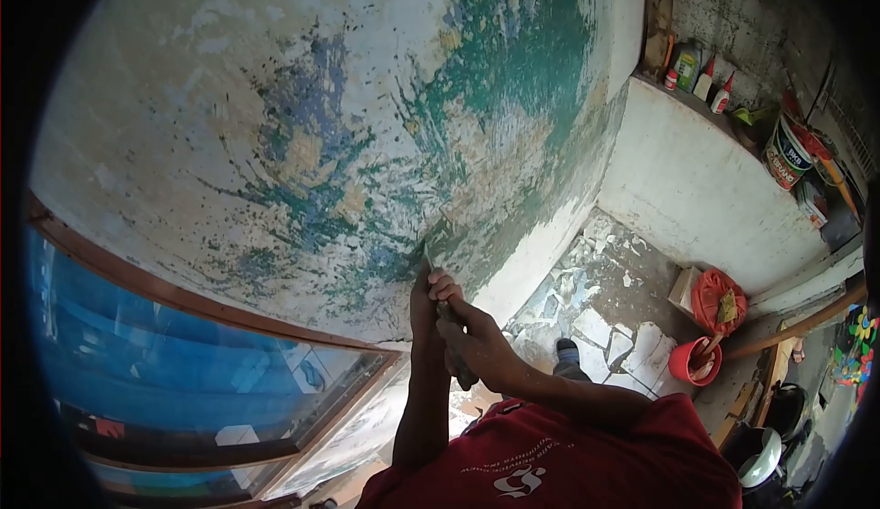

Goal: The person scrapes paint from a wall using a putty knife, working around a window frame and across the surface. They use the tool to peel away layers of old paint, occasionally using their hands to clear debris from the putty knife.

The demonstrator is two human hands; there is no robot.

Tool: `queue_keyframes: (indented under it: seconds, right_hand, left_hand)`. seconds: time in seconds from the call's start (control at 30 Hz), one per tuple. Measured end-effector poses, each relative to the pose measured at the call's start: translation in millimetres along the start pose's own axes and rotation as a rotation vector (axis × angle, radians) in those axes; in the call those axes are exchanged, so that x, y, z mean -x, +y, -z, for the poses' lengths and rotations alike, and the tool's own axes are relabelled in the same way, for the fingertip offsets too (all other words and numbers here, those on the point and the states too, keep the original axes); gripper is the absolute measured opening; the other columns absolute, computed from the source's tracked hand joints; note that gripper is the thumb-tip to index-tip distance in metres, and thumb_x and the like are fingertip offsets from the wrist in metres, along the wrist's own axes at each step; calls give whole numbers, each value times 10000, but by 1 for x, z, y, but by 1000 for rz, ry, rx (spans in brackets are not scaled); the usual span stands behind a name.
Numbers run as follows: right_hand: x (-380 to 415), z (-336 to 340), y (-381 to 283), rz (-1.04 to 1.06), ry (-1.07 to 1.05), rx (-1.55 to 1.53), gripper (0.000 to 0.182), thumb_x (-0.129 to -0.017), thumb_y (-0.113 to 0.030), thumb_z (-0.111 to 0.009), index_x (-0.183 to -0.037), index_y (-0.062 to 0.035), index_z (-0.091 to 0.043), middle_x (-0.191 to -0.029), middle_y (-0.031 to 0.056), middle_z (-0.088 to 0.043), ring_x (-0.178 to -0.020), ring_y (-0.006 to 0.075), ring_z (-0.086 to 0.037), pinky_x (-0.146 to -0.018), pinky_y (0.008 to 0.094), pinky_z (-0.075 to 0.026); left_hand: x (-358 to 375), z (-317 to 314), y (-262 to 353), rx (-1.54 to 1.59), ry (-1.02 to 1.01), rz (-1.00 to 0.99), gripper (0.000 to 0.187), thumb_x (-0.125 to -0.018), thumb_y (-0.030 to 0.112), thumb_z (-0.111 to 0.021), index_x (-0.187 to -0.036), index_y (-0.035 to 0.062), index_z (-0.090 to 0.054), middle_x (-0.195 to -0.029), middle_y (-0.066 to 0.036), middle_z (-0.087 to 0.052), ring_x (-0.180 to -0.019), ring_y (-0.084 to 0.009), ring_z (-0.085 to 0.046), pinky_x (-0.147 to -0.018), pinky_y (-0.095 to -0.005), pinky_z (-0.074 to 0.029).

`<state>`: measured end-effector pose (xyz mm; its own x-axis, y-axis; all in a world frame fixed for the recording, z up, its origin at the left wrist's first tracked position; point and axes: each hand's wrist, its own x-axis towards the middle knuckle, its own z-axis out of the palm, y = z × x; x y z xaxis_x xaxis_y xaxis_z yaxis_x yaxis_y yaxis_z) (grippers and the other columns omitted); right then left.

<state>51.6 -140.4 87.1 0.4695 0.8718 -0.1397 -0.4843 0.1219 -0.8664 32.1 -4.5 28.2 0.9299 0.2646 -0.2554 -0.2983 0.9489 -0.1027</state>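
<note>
A scraper with a thin metal blade meets the patchy wall, its tip against the flaking green and white paint. My left hand is closed near the blade end, fingers curled around the tool. Just below it, my right hand wraps the handle, whose dark end pokes out under the palm. Most of the handle is hidden by my fingers. Green, blue and beige layers show where the wall's white coat is gone.
At lower left is a wood-framed window. Paint flakes and broken white pieces litter the floor. A red bucket and orange bag stand at right. Bottles and a paint tub line the ledge.
</note>
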Motion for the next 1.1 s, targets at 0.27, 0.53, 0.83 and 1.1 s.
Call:
queue_keyframes:
  seconds: [0.27, 0.53, 0.83, 1.1]
  right_hand:
    - [-25, -25, 47, 305, 148, 62, 250, -928, -93, -435, -1156, 5, -402, -594, 66, -503, -406, 134, -516, -351, 263, -400]
    - [-25, -26, 54, 320, 181, 187, 245, -920, -84, -447, -1145, 3, -409, -585, 71, -511, -402, 139, -524, -356, 256, -422]
    - [-24, -19, 49, 353, 192, 307, 197, -920, -108, -437, -1092, -13, -437, -545, 70, -502, -371, 138, -519, -314, 251, -392]
    - [-20, -14, 53, 323, 209, 331, 288, -916, -118, -435, -1171, 15, -440, -549, 69, -511, -359, 124, -495, -318, 249, -380]
  left_hand:
    - [13, -22, 0, 221, 77, 72, 227, -957, 178, -419, -763, 68, -460, -591, 20, -377, -530, -67, -398, -517, -189, -372]
    - [7, -2, 11, 288, -122, 176, 160, -928, 85, -399, -771, 69, -429, -610, 14, -362, -523, -65, -364, -517, -183, -357]
    - [-12, 27, 23, 371, -255, 318, 198, -927, 120, -430, -730, 106, -436, -557, 36, -347, -474, -48, -353, -481, -184, -365]
    - [-19, 46, 23, 238, -308, 292, 250, -929, 147, -427, -690, 77, -443, -523, 20, -346, -444, -71, -328, -458, -206, -348]
